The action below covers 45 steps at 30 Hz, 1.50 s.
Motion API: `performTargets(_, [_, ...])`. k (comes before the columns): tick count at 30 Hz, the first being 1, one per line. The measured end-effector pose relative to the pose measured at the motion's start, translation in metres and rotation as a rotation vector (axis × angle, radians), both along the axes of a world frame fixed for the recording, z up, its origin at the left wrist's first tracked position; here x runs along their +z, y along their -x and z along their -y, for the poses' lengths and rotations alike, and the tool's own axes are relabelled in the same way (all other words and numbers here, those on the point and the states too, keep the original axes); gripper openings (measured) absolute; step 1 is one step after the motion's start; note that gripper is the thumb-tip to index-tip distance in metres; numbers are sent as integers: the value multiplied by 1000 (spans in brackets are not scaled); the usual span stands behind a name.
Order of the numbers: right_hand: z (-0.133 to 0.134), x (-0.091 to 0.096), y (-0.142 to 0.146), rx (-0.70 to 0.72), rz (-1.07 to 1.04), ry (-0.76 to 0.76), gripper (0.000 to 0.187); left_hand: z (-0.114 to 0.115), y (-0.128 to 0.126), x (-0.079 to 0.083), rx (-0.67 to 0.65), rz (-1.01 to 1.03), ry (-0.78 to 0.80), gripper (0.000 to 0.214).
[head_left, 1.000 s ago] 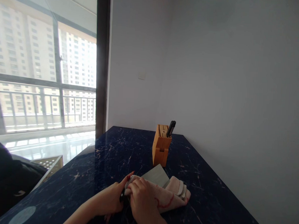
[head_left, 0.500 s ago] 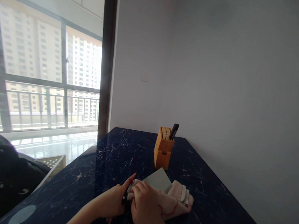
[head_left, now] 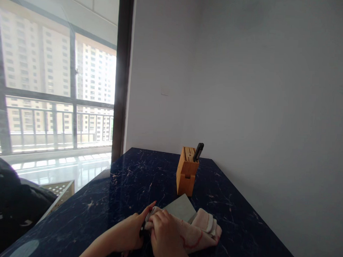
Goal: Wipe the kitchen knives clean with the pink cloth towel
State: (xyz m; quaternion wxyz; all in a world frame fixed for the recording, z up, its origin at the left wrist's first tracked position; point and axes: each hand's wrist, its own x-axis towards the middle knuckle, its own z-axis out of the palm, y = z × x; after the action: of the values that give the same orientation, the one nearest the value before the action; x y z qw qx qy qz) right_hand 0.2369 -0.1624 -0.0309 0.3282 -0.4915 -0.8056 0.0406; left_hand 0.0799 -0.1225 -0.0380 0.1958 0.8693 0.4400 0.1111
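My left hand (head_left: 133,230) is closed around the black handle (head_left: 142,228) of a cleaver, its thumb pointing up along the near end of the blade. The cleaver's broad grey blade (head_left: 182,207) reaches away to the right, its lower part covered by a pale pink towel (head_left: 193,235) with a red line pattern. With bent fingers, my right hand (head_left: 164,228) grips the towel and presses it against the blade close to the handle. The fingertips and the covered part of the blade are hidden.
Just beyond the blade stands a wooden knife block (head_left: 187,174) with one black-handled tool (head_left: 198,152) in it. The dark blue marbled table (head_left: 141,180) meets a grey wall at right. A black bag (head_left: 12,201) lies at the left, by a perforated beige panel (head_left: 57,195).
Both hands, the towel and the cleaver hold nearly the same place. Only the camera view has shifted slightly.
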Motion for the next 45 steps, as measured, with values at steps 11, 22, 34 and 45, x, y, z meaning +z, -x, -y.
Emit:
performTargets(11, [-3, 0, 4, -3, -35, 33, 34, 1, 0, 2, -5, 2, -20, 89])
performTargets(22, [-1, -4, -1, -8, -54, 17, 28, -1, -1, -2, -2, 35, 25, 93])
performTargets(34, [0, -4, -2, -21, -60, 18, 26, -2, 0, -4, -16, 20, -9, 92])
performTargets(45, [-2, -4, 2, 10, -41, 41, 32, -2, -1, -5, -26, 43, 6, 94])
